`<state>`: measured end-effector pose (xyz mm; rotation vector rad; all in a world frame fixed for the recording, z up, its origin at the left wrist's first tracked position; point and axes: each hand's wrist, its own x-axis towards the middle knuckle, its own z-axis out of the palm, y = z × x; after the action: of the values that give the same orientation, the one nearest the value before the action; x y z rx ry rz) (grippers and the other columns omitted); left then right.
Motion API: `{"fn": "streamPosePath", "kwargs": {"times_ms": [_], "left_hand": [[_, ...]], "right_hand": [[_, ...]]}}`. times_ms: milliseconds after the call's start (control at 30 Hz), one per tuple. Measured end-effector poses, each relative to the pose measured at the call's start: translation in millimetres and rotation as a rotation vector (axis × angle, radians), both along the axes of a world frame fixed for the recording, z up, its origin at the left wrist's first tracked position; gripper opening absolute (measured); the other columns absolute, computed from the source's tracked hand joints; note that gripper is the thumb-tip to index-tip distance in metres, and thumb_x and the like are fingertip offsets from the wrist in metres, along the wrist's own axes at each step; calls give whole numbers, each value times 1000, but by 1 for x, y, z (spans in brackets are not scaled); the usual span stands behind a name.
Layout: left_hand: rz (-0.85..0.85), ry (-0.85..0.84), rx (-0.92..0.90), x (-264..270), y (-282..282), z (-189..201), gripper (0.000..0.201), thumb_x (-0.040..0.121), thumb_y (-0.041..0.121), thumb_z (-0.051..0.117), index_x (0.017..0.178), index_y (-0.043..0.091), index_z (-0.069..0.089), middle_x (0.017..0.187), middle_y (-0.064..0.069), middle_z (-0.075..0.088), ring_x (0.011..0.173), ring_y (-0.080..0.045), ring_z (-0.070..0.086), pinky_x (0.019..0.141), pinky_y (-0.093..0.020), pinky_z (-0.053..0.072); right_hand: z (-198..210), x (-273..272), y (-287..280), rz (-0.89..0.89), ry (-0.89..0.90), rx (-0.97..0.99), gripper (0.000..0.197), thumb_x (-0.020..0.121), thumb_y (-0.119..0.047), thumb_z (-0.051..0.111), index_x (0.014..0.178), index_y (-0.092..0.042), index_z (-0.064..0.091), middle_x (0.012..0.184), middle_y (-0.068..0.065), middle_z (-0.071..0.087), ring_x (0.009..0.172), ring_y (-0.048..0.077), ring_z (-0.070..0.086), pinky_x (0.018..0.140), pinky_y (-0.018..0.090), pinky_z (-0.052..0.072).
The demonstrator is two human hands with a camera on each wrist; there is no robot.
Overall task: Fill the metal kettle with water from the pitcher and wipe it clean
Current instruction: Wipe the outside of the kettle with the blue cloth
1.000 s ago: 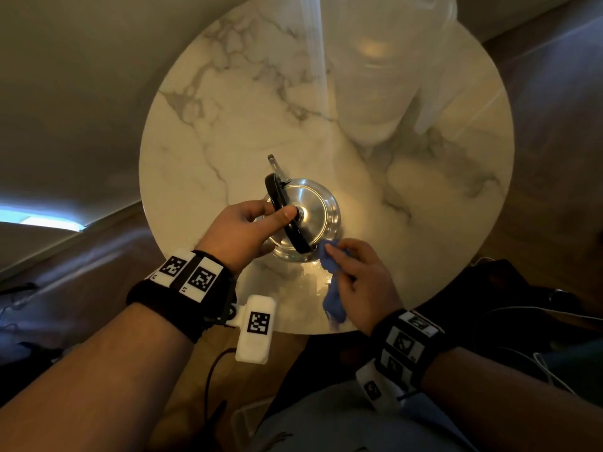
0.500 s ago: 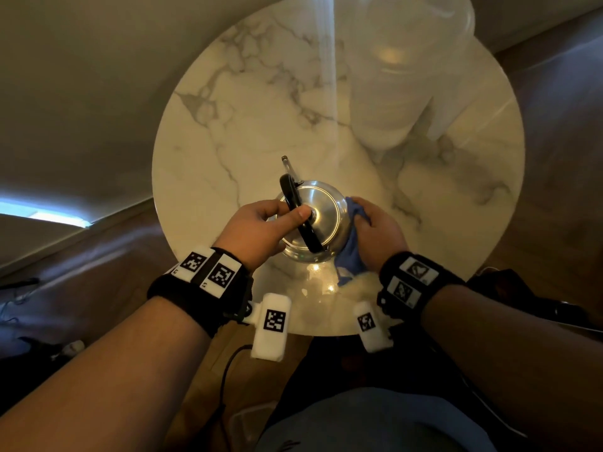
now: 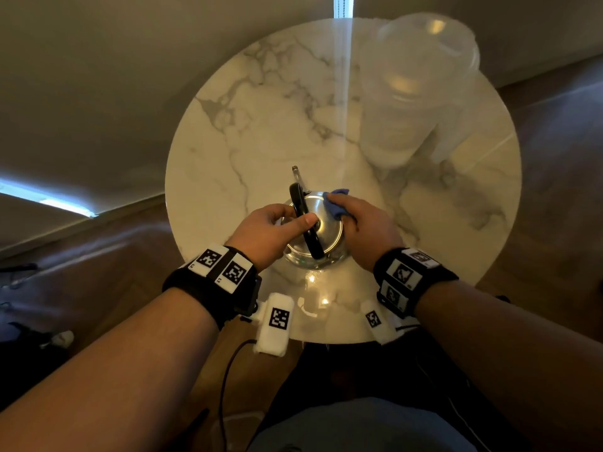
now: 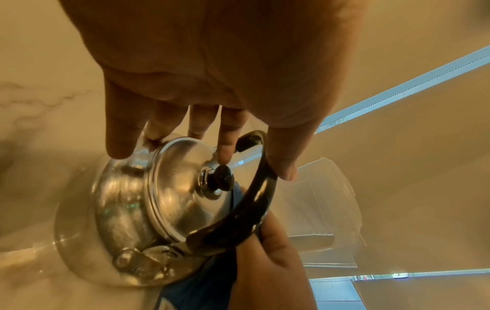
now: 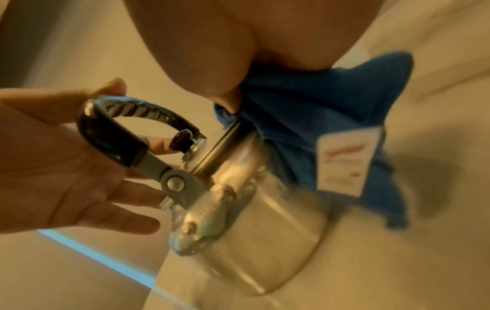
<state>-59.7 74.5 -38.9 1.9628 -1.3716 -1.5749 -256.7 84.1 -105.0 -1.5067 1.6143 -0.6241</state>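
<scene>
A shiny metal kettle [image 3: 326,236] with its lid on stands near the front of the round marble table [image 3: 244,141]. My left hand [image 3: 295,216] holds its black handle [image 4: 254,209] between thumb and forefinger, the other fingers resting along the kettle's side. My right hand [image 3: 355,220] grips a blue cloth [image 3: 336,203] and presses it against the kettle's far right side at the lid rim. In the right wrist view the cloth [image 5: 318,125], white label showing, hangs down the kettle [image 5: 252,209]. The clear plastic pitcher [image 3: 414,93] stands at the table's back right.
A bright strip of light crosses the table's middle. A wet patch with glints lies on the marble just in front of the kettle [image 3: 313,288]. Dark floor and cables surround the table; my knees are below its front edge.
My right hand has carried the blue cloth from the kettle's near side round its right flank to the far right by the lid. My left hand has stayed on the handle.
</scene>
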Motion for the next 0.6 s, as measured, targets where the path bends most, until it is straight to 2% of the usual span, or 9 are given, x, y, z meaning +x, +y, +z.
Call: {"fn": "streamPosePath", "kwargs": {"times_ms": [100, 133, 200, 267, 300, 367, 467, 533, 600], "left_hand": [[-43, -143, -62, 1, 0, 1, 77, 76, 68, 77, 139, 28, 59, 144, 4, 63, 129, -19, 63, 112, -50, 50], [-61, -181, -103, 0, -1, 3, 86, 78, 66, 79, 148, 26, 50, 154, 2, 55, 137, -20, 58, 115, -47, 47], [-142, -256, -241, 1, -1, 12, 92, 83, 56, 81, 157, 26, 37, 163, 3, 46, 144, -20, 51, 117, -43, 44], [-358, -380, -483, 2, -5, 25, 69, 93, 38, 74, 154, 25, 43, 162, 1, 46, 147, -20, 46, 119, -38, 40], [-516, -436, -604, 4, -10, 28, 56, 95, 23, 69, 148, 22, 52, 160, -2, 49, 148, -23, 44, 121, -39, 38], [-841, -538, -743, 6, -21, 30, 50, 84, 4, 67, 133, 17, 67, 151, -8, 59, 147, -33, 47, 122, -43, 40], [-1195, -695, -708, -1, -36, 32, 43, 85, 7, 72, 125, 22, 73, 135, -2, 69, 137, -31, 57, 109, -44, 53], [-1322, -774, -623, -10, -43, 40, 36, 94, 14, 67, 127, 26, 71, 131, 3, 68, 131, -25, 59, 98, -42, 57], [-1398, -807, -592, -16, -50, 45, 34, 97, 16, 64, 129, 26, 70, 131, 2, 68, 130, -23, 58, 96, -43, 58]], "right_hand": [[0, -15, 16, 5, -8, 56, 38, 106, -30, 44, 139, -44, 58, 100, -12, 70, 78, -2, 60, 76, 11, 41], [-4, -21, 19, -4, -23, 80, 38, 106, -28, 46, 137, -45, 60, 97, -10, 72, 77, -2, 62, 76, 10, 41], [-12, -34, 24, -9, -55, 117, 42, 103, -16, 49, 132, -43, 64, 105, -8, 74, 93, 4, 63, 89, 18, 42], [-15, -47, 25, 40, -64, 140, 42, 101, -13, 48, 124, -43, 68, 106, -9, 75, 99, 11, 67, 92, 25, 46], [-16, -53, 26, 71, -71, 150, 38, 102, -14, 47, 119, -40, 70, 99, -6, 76, 95, 14, 69, 88, 23, 48], [-13, -62, 28, 118, -70, 183, 29, 104, -18, 45, 111, -27, 71, 89, 6, 74, 87, 20, 70, 75, 14, 48], [-10, -73, 31, 137, -23, 218, 27, 105, -22, 44, 108, -29, 69, 90, 8, 74, 84, 21, 70, 68, 15, 48], [-5, -77, 30, 140, -42, 239, 27, 106, -27, 43, 104, -22, 69, 88, 15, 75, 76, 23, 69, 61, 13, 47], [1, -78, 27, 157, -57, 231, 30, 107, -29, 41, 92, -23, 67, 79, 16, 73, 68, 24, 67, 63, 21, 50]]}}
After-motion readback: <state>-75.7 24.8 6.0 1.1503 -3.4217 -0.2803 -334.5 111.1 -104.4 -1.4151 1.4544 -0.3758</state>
